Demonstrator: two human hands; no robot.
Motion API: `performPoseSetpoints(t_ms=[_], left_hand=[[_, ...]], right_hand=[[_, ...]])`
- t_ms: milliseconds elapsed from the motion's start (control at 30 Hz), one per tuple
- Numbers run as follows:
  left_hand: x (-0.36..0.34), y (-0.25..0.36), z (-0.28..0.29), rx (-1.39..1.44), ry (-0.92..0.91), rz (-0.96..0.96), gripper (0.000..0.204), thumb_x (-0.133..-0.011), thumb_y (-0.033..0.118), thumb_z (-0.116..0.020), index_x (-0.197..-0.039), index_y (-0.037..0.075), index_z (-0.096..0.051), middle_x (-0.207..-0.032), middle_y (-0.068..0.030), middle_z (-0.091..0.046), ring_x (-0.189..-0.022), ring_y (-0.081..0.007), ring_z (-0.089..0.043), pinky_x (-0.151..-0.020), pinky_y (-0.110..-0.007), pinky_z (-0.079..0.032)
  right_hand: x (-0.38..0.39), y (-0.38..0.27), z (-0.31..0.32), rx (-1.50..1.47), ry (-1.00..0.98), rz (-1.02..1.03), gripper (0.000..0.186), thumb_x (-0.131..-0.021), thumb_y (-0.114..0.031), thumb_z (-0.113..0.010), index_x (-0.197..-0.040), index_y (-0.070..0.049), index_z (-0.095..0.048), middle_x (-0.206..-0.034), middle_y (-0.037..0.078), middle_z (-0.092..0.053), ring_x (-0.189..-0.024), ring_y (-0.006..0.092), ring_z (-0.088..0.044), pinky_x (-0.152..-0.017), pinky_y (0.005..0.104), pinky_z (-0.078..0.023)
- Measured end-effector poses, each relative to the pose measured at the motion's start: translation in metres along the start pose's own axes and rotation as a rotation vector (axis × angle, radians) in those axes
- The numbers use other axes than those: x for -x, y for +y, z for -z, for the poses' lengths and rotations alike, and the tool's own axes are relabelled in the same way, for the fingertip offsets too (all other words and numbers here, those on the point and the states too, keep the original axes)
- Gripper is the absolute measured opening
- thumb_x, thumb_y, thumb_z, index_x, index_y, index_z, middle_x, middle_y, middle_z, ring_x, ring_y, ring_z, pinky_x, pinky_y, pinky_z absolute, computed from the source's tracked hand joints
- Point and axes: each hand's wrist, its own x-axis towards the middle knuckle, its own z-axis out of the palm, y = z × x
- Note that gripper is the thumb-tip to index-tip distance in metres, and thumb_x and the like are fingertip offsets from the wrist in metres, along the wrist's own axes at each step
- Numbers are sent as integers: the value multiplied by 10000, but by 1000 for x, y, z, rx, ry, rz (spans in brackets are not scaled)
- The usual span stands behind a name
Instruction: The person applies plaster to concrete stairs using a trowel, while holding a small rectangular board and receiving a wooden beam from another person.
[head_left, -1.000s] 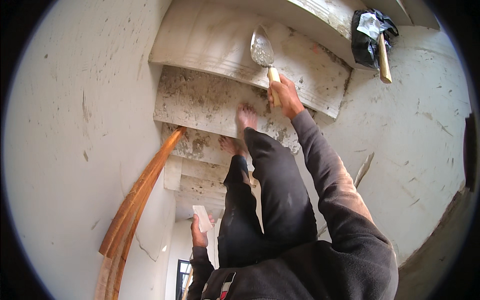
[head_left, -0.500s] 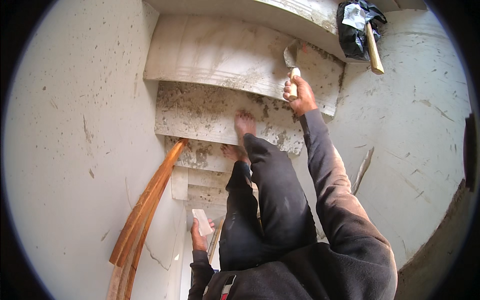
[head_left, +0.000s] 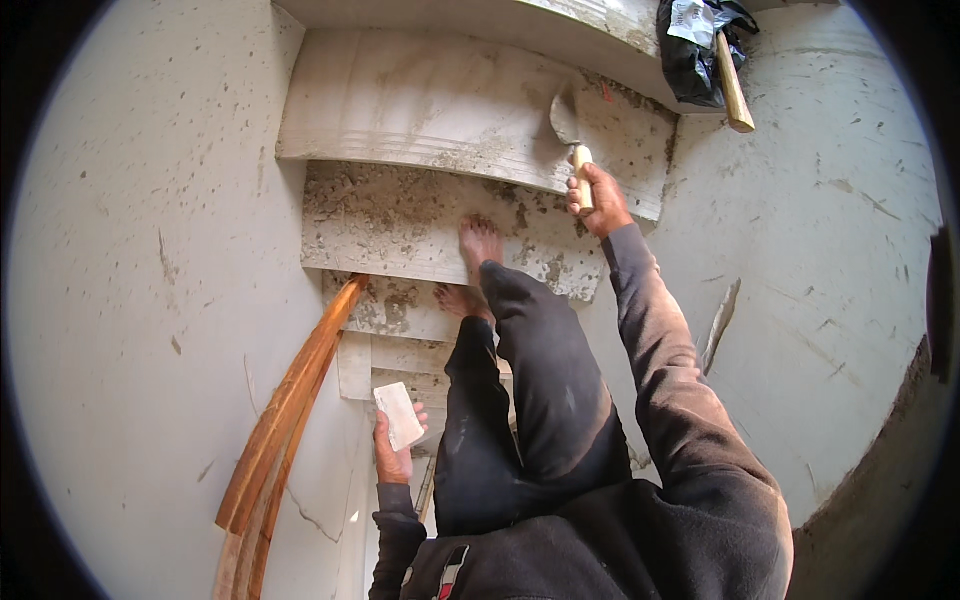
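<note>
My right hand [head_left: 603, 203] is closed round the pale wooden handle of a trowel [head_left: 566, 120]. The trowel's metal blade points up and away, over the right part of a pale stair tread [head_left: 420, 100] streaked with dirt. Low on the left, my left hand [head_left: 392, 455] holds a whitish rectangular tile piece [head_left: 399, 416], its flat face turned upward. Fingertips show at the piece's right edge. My bare feet stand on dirt-covered steps [head_left: 375, 225] below that tread.
Wooden planks [head_left: 290, 415] lean along the left wall. On the step at the upper right lies a black plastic bag [head_left: 690, 68] with a wooden tool handle [head_left: 734, 90] beside it. Speckled pale walls [head_left: 790, 230] flank both sides, and lower steps descend behind my legs.
My left hand has risen with the tile piece, which shows more of its face. The trowel has tilted slightly and sits a little lower and left in view. The whole view has shifted slightly.
</note>
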Motion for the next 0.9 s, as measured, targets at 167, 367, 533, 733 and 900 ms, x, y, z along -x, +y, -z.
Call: performPoseSetpoints(t_ms=[167, 367, 533, 733, 900], left_hand=[[4, -1, 12, 17, 40, -2, 755, -916, 638, -447, -1358, 27, -465, -1157, -172, -642, -981, -259, -647, -867, -381, -502], [-3, -2, 9, 44, -11, 2, 744, -924, 626, -444, -1357, 22, -462, -1151, -176, -642, -985, -258, -645, -857, -380, -503], [-8, 10, 2, 40, -49, -30, 741, -921, 619, -463, -1343, 11, -471, -1137, -176, -646, -965, -252, -650, -849, -371, -505], [-11, 19, 3, -10, -34, -46, 742, -916, 634, -459, -1342, 27, -476, -1133, -177, -649, -957, -252, -649, -851, -376, -502], [-12, 15, 21, -4, -12, -51, 751, -913, 642, -458, -1355, 36, -464, -1143, -197, -638, -961, -276, -644, -854, -392, -501]], right_hand=[[48, 1, 29, 119, -34, 34, 232, -944, -161, -441, -1142, -71, -522, -776, 55, -543, -560, 136, -503, -451, 284, -419], [110, 38, 46, 327, 115, 285, 274, -796, -91, -512, -1061, -19, -518, -773, 68, -576, -569, 148, -549, -481, 295, -477], [128, 47, 64, 754, 256, 212, 349, -731, -68, -575, -1075, -24, -538, -717, 65, -582, -514, 126, -522, -448, 289, -441], [124, 45, 100, 1144, 514, 664, 396, -776, -201, -606, -1147, -64, -589, -848, 137, -650, -732, 289, -625, -702, 384, -501], [127, 30, 95, 1346, 634, 819, 355, -770, -153, -591, -1119, -93, -581, -915, 171, -650, -831, 360, -634, -748, 436, -499]])
